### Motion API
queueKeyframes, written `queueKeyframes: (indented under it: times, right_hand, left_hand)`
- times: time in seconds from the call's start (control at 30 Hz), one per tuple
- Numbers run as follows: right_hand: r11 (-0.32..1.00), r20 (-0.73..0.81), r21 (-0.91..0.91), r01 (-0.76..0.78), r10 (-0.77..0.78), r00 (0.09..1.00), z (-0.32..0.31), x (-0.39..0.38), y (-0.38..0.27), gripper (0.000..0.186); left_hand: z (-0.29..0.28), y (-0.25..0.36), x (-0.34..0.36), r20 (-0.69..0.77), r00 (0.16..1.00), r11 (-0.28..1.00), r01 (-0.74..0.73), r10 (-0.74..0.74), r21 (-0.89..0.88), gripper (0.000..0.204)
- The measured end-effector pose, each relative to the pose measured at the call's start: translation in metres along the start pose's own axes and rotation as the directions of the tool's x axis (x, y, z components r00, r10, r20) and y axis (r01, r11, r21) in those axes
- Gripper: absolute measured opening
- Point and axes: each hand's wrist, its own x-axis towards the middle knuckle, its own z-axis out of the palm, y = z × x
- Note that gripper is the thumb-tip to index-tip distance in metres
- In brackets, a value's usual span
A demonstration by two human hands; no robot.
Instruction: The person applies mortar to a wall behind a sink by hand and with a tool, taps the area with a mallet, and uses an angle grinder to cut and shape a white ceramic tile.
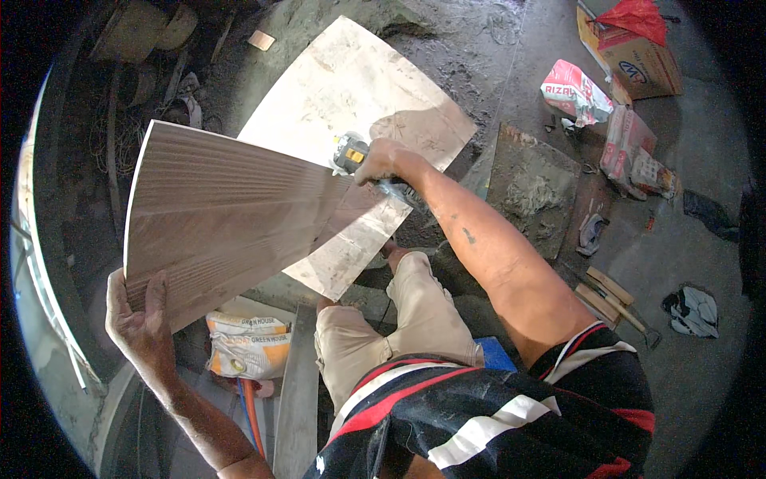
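Observation:
My left hand (pixel 140 315) grips the near left edge of a brown tile (pixel 231 215) with a ribbed, wood-like face, thumb on top. The tile is raised at a tilt, and its far right end reaches toward my right hand (pixel 384 162). That hand is closed around an angle grinder (pixel 349 153) with a dark and yellow body, held at the tile's far right edge. The grinder's disc is hidden or too blurred to make out. Beneath both lies a large, pale, dusty sheet (pixel 335 72), partly in bright light and partly in shadow.
On the right floor are red-and-white bags (pixel 570 92), a cardboard box (pixel 638 68) with red cloth, a dirty board (pixel 531 188) and a wooden-handled tool (pixel 622 307). Near my left knee lies a white-and-orange bag (pixel 249 347) beside an orange hose (pixel 252 415).

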Motion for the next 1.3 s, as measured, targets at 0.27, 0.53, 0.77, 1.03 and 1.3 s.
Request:
queueKeyframes:
  times: [0.27, 0.53, 0.77, 1.03, 1.3]
  right_hand:
    - [1.0, -0.031, -0.007, -0.021, 0.02, 0.999, -0.0004, 0.0002, -0.0007, 0.061]
    - [1.0, -0.022, -0.008, -0.024, 0.024, 0.999, -0.0024, -0.0043, -0.0022, 0.062]
    - [1.0, -0.001, -0.018, -0.021, 0.021, 1.0, -0.0038, -0.0025, -0.0022, 0.063]
    - [0.999, -0.023, 0.015, -0.038, 0.039, 0.999, -0.0023, -0.0015, -0.0022, 0.061]
    - [1.0, -0.019, 0.016, -0.014, 0.014, 1.0, -0.0027, -0.0006, -0.0033, 0.063]
  left_hand:
    - [0.0003, 0.0014, -0.0008, 0.012, 1.0, 1.0, 0.013, -0.012, -0.017, 0.02]
    - [0.0005, -0.0007, -0.0004, -0.004, 1.0, 1.0, -0.011, 0.011, -0.009, 0.021]
    - [0.0007, 0.0032, -0.0007, -0.001, 1.0, 0.998, -0.014, 0.014, 0.055, 0.02]
    - [0.0019, 0.0042, 0.0001, -0.021, 0.999, 1.0, -0.025, 0.025, 0.015, 0.019]
    - [0.0002, -0.0039, 0.0031, -0.004, 0.999, 0.999, -0.035, 0.035, 0.016, 0.019]
